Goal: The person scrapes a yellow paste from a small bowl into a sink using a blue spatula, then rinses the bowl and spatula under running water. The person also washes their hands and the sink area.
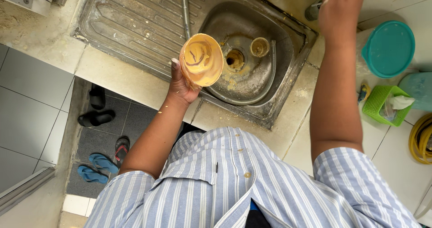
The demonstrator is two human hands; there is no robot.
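At the far left of the frame, a dark mat (108, 133) on the floor carries blue sandals (96, 167), a red-strapped sandal (120, 149) and black slippers (95, 106). Right of them, near the centre, the left hand (180, 85) is wrapped around the base of a round plastic container (201, 60) smeared inside with yellow-orange paste. The container sits just above the hand, tipped so its open mouth faces the camera, over the left rim of the steel sink (288, 82). The sink basin is streaked with the same yellowish residue, and a small cup (259, 46) lies beside the drain (235, 59). Further right, the right hand (339, 7) reaches up to the top edge of the frame, closed around something pale I cannot make out. At the far right stand a teal lidded tub (389, 49), a green basket (382, 104) and a coiled yellow hose (421, 140).
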